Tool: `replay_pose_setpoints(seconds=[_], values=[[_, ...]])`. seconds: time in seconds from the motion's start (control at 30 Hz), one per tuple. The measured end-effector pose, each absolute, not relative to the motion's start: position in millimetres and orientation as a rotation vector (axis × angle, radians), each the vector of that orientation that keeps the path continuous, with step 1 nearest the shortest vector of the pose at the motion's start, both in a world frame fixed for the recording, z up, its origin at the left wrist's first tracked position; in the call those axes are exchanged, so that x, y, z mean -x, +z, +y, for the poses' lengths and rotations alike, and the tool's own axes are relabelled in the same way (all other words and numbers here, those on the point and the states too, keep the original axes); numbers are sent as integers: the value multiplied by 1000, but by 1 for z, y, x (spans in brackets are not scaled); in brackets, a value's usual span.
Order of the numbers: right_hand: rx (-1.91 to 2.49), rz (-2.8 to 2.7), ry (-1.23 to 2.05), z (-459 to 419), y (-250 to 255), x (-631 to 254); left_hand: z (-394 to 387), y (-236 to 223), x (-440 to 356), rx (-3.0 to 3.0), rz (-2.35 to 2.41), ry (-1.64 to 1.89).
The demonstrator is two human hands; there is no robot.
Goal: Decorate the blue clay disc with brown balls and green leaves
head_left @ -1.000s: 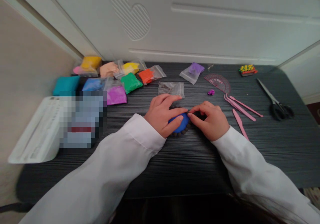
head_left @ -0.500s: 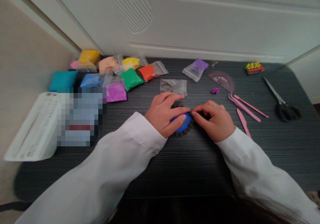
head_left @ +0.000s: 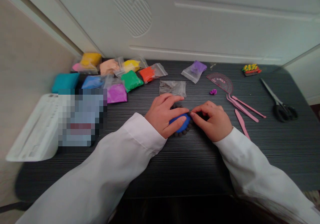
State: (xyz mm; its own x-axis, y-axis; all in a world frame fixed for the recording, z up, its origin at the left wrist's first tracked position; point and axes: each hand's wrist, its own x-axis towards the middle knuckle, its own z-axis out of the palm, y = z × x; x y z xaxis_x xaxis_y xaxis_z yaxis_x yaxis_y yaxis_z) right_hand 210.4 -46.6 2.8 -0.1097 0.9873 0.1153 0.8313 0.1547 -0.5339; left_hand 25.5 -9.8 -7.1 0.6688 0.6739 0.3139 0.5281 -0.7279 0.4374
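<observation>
A flat blue clay disc [head_left: 180, 125] edged with a row of small black clay balls [head_left: 186, 131] lies on the table in front of me. From its left side my left hand [head_left: 166, 114] holds it, thumb on the blue top and index finger at the far rim; the other fingers stretch beyond. Thumb and index finger of my right hand [head_left: 211, 120] are pinched at the disc's right edge, on a black clay ball that they mostly cover. Just behind my left fingers lies a clear zip bag [head_left: 173, 88] with dark remnants in it.
Several bags of coloured clay, among them a green one [head_left: 131, 80], sit back left by a blurred phone-like object [head_left: 82, 117]. To the right are a purple clay bit [head_left: 213, 91], a protractor [head_left: 221, 81], pink tweezers [head_left: 242, 109], a pink knife [head_left: 241, 123] and scissors [head_left: 278, 104].
Both hands keep nearly the same pose on the clay disc. The whole view has shifted slightly, with the things on the right appearing a little farther left.
</observation>
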Motion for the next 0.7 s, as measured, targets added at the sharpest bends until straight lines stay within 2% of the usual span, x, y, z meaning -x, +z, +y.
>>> replay_pose_setpoints(seconds=[0.27,0.7], values=[[1570,-2020,671,-48,10,-228,-9,-3,-23,-2555,916,810],[1534,-2175,631,-48,3,-226,-14,-3,-25,-2599,775,711]])
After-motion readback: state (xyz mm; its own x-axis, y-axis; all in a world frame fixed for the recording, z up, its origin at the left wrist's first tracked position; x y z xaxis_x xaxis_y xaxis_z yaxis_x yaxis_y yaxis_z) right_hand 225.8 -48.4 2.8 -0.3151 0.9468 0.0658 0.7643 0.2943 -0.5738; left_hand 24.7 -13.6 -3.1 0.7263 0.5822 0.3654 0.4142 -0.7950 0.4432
